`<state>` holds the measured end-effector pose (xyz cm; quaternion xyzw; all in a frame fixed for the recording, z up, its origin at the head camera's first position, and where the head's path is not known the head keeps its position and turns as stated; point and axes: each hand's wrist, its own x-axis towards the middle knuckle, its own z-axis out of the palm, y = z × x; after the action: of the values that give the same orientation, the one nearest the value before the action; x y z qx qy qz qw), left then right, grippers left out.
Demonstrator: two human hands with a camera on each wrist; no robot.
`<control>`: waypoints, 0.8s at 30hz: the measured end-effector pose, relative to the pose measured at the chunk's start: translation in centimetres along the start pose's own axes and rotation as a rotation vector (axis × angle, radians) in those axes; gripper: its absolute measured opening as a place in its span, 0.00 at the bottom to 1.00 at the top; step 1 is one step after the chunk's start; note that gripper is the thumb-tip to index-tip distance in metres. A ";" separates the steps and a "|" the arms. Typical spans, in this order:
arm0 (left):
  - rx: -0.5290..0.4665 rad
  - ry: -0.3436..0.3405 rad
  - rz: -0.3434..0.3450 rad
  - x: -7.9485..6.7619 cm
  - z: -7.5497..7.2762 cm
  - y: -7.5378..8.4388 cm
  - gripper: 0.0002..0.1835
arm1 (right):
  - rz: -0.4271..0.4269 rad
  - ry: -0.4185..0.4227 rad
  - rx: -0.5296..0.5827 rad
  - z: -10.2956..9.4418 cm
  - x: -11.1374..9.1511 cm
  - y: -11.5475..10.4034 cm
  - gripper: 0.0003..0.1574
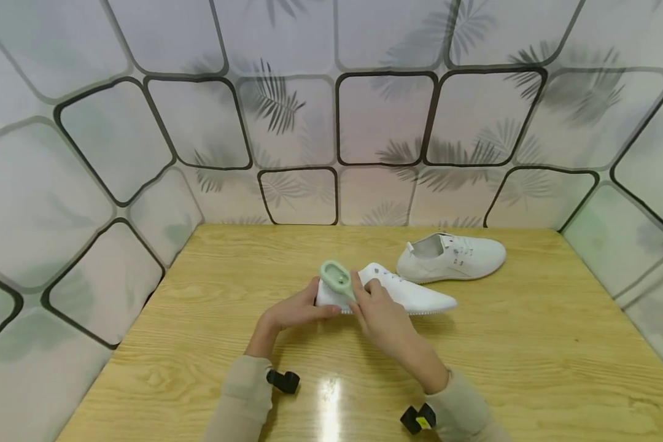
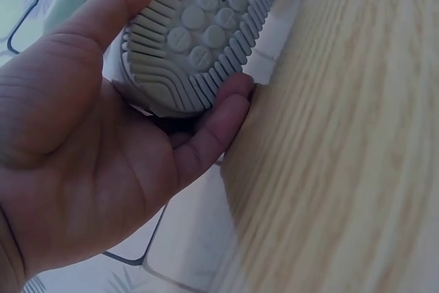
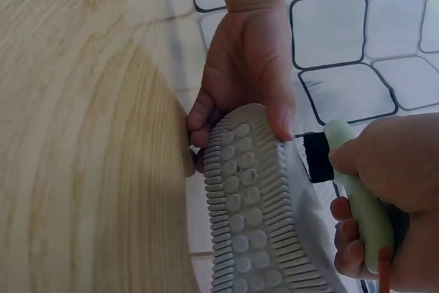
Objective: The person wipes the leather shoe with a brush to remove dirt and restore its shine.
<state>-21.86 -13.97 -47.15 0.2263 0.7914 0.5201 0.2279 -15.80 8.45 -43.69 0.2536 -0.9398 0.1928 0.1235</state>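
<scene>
My left hand grips a white shoe round its heel, thumb along the sole edge. The shoe is tipped on its side, and its studded grey sole faces me in both wrist views. In my right hand is a pale green brush, its handle wrapped by the fingers. Dark bristles point at the shoe's side near the heel; whether they touch it I cannot tell.
Behind the held shoe, a second white shoe stands upright on the wooden table, toe to the right. A patterned backdrop rises along the table's back and sides.
</scene>
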 end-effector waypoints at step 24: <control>-0.026 -0.074 0.099 0.4 0.1 -0.1 0.28 | -0.007 -0.094 0.058 -1.5 -0.4 0.1 0.38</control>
<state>-22.12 -13.70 -47.31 0.2813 0.7634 0.5324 0.2337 -15.34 9.28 -42.49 0.2691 -0.9377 0.2074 0.0722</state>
